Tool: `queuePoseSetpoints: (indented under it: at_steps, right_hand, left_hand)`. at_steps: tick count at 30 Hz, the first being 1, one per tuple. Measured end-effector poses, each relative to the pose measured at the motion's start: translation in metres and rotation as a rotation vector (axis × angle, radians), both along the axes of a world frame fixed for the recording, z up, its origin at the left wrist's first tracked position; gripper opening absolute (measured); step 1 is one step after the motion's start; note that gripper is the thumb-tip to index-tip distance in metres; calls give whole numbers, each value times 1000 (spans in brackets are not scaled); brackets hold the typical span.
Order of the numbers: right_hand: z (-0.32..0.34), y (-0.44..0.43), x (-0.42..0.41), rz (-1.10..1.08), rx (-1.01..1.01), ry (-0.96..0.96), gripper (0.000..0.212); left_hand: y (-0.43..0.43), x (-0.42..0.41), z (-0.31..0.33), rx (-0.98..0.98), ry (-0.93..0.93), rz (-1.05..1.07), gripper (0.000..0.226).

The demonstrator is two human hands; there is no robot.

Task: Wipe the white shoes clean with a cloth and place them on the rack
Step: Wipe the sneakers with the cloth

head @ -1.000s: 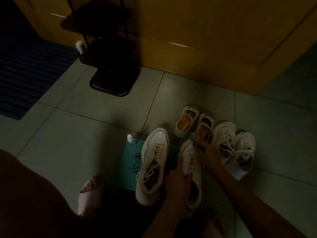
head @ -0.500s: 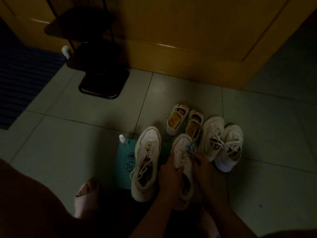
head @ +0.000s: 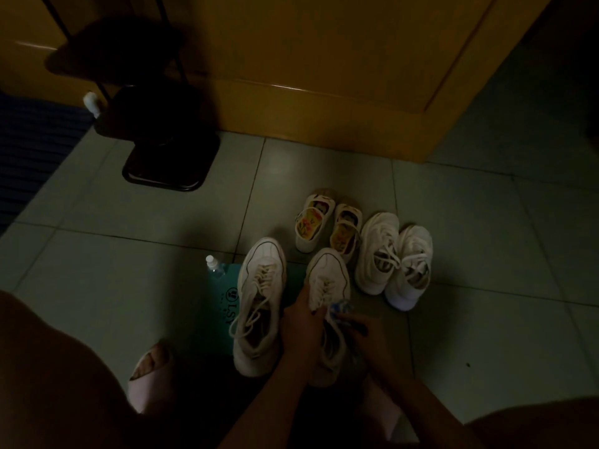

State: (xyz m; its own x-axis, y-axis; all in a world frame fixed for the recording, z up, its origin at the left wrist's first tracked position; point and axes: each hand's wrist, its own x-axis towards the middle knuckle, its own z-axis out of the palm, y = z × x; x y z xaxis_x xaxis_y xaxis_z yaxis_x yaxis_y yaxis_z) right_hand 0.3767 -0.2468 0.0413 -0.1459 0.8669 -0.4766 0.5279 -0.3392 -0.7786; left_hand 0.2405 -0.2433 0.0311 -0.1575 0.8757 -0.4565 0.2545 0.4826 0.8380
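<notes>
I see the left hand (head: 301, 322) curled round the middle of a white lace-up sneaker (head: 329, 273) standing on the pale tiled floor (head: 129, 254), just beside its mate (head: 259, 299). The right hand (head: 369, 338) grips a crumpled blue-and-white cloth (head: 340, 307) against the sneaker's side. The dark metal rack (head: 168, 157) stands well apart.

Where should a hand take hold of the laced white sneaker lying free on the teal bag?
Probably the heel collar of the free sneaker, reached from above on the near side. It sits upright, toe pointing away, opening facing up and nearest the person, so fingers can hook inside. The left hand grips the other sneaker beside it; the right hand holds the cloth.
</notes>
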Motion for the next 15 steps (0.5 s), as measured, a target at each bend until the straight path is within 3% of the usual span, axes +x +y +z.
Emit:
queuePoseSetpoints:
  at_steps: [4,6,11,15]
  right_hand:
    - [35,39,30,428,-192,-212,31]
    - [42,59,42,510,-229,-286,30]
    - [20,82,26,-24,108,-217,32]
    - [1,76,-13,-29,125,-135,36]
  left_hand:
    - [0,-3,0,-20,68,-82,59]
    - [2,-3,-2,-34,71,-81,60]
    - [-2,-3,3,-26,72,-84,59]
    - [-1,-1,1,-9,27,-52,56]
